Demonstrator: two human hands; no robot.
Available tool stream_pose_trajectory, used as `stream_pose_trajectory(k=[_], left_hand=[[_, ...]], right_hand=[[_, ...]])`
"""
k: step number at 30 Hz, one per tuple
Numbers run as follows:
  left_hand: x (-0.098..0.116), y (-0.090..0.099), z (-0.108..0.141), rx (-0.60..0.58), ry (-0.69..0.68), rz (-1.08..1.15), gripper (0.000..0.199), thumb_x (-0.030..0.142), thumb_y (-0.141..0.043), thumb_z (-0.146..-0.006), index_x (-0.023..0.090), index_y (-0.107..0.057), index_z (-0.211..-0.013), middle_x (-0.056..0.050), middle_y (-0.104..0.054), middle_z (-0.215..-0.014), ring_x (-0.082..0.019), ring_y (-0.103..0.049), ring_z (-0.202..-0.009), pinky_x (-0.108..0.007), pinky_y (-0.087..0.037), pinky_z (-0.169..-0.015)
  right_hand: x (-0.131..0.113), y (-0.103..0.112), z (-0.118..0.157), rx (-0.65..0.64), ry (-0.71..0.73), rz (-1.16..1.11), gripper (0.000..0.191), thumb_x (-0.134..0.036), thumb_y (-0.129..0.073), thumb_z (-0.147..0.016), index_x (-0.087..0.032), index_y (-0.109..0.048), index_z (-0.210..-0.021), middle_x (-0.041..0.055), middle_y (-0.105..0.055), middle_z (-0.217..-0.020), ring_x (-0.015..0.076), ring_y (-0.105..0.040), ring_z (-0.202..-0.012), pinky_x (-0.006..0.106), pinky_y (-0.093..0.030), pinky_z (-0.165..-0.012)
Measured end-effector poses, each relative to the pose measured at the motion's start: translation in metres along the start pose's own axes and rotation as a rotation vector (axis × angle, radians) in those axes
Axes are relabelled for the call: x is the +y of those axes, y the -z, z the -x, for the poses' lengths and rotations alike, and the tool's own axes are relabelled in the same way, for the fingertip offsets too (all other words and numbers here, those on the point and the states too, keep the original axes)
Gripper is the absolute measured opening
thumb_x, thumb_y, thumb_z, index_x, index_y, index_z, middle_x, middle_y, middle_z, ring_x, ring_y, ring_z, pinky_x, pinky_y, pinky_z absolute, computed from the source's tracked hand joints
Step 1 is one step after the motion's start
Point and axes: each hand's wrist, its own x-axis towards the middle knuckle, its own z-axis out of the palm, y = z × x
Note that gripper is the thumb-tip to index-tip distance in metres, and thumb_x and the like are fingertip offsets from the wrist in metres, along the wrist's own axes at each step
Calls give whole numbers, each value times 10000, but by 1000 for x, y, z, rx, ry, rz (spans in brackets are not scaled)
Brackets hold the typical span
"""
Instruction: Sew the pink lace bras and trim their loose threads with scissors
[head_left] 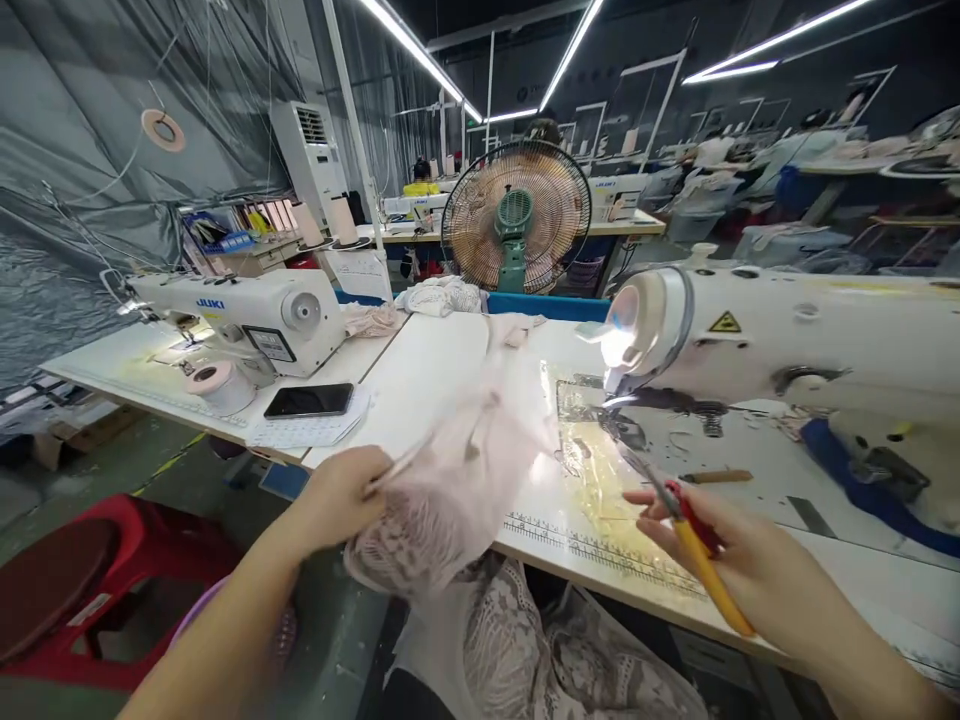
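Note:
My left hand [346, 500] pinches the edge of a pale pink lace fabric piece [472, 470], which hangs over the table's front edge and is blurred by motion. In my right hand [739, 555] is a pair of scissors [694, 545] with yellow and red handles, its metal blades pointing up and left towards the sewing machine [780, 330] on the right. More lace fabric [517, 640] lies below the table edge, over my lap. Beyond the right hand, a tool with a wooden-looking handle [720, 477] rests on the machine bed.
A second sewing machine [240, 315] stands at the left, with a thread or tape roll [221, 387] and a phone [309, 400] on papers near it. A large fan [516, 215] stands behind the table. White fabric [442, 297] lies at the back edge. A red stool [142, 540] is lower left.

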Motion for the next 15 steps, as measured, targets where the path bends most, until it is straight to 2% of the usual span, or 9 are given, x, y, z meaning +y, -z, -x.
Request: stream_pose_trajectory(k=[2, 3, 6, 8, 12, 15], left_hand=[[1, 8, 40, 17, -142, 88, 156, 66, -434, -650, 206, -501, -661, 6, -518, -682, -149, -514, -660, -244, -355, -584], [3, 12, 57, 20, -199, 137, 165, 55, -435, -657, 207, -500, -656, 7, -508, -670, -141, -504, -639, -240, -354, -572], [8, 23, 89, 59, -308, 270, 171, 55, -456, -721, 210, -502, -666, 7, -482, -629, -130, -474, -575, -238, -356, -532], [10, 30, 101, 98, -358, 352, 169, 62, -476, -757, 216, -514, -699, 10, -468, -609, -129, -465, -553, -238, -359, -514], [7, 38, 116, 137, -367, 422, 185, 46, -483, -789, 224, -505, -745, 9, -467, -619, -128, -457, -551, -231, -355, -499], [2, 39, 121, 114, -356, 392, 190, 36, -479, -784, 214, -495, -720, 15, -453, -620, -121, -449, -553, -223, -349, -500]], right_hand=[[-10, -11, -20, -80, -109, -141, 382, -597, -619, -756, -222, -547, -779, 109, -694, -962, 246, -665, -802, 309, -506, -624], [-15, -20, -30, -124, -177, -242, 391, -597, -644, -738, -222, -542, -784, 100, -701, -935, 234, -661, -797, 300, -500, -627], [-32, -54, -54, -240, -396, -595, 396, -527, -742, -675, -215, -506, -735, 35, -660, -621, 137, -557, -531, 240, -415, -487], [-44, -77, -59, -320, -478, -750, 404, -500, -765, -647, -209, -490, -703, 5, -603, -511, 96, -453, -421, 230, -359, -427], [-67, -103, -50, -417, -440, -906, 422, -473, -799, -581, -192, -509, -704, 17, -617, -580, 105, -496, -464, 236, -374, -432], [-74, -103, -41, -343, -393, -940, 462, -477, -813, -547, -198, -489, -720, -3, -606, -639, 101, -526, -512, 214, -373, -432]])
